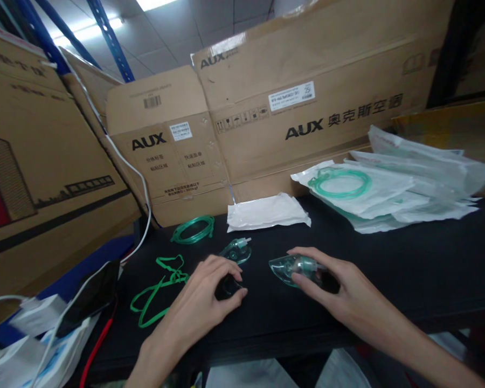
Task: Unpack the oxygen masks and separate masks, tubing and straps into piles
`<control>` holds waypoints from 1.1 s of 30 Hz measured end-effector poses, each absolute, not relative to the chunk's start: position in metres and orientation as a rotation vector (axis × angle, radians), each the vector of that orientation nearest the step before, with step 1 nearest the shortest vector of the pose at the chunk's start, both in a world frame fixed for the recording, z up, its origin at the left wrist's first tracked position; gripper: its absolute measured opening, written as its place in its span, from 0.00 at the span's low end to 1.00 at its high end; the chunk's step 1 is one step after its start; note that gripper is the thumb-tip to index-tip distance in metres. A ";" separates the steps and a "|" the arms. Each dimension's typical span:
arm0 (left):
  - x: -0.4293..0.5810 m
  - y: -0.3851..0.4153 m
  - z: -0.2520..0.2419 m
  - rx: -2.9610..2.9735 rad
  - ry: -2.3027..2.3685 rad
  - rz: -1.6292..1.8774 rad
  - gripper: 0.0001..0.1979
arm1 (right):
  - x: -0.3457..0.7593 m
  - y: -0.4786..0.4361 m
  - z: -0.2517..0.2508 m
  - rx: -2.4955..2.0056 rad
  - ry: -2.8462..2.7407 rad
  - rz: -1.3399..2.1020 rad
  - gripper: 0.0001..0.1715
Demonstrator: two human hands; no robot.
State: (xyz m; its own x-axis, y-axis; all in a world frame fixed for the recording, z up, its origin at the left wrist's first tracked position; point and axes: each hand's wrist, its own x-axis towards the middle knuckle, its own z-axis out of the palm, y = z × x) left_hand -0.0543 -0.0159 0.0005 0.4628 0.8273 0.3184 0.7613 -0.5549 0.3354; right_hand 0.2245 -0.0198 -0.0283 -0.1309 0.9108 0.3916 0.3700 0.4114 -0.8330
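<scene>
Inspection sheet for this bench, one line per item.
Surface: black table.
Work items: clear mask under the right hand; small clear part in the left hand; second clear piece lying apart behind.
Clutter: green tubing coil, green strap, white packet, stack of bagged kits.
Hands: left hand pinches the part; right hand grips the mask.
Cables: white cable to phone; red cable.
Surroundings: cardboard boxes, blue racking.

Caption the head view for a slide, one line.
At a black table, right hand grips a clear mask, left hand pinches a small clear part; green tubing and bagged kits nearby.
</scene>
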 end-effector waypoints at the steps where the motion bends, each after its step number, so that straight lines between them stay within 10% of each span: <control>1: -0.055 -0.016 0.001 2.570 1.415 0.654 0.05 | 0.225 -0.019 -0.030 -1.130 -1.704 0.699 0.21; 18: -0.078 0.023 0.017 2.356 1.622 0.669 0.24 | 0.193 0.079 0.013 -0.965 -2.216 0.500 0.20; 33: -0.086 0.054 0.001 2.313 1.436 0.808 0.19 | 0.163 0.076 -0.004 -0.814 -2.423 0.388 0.18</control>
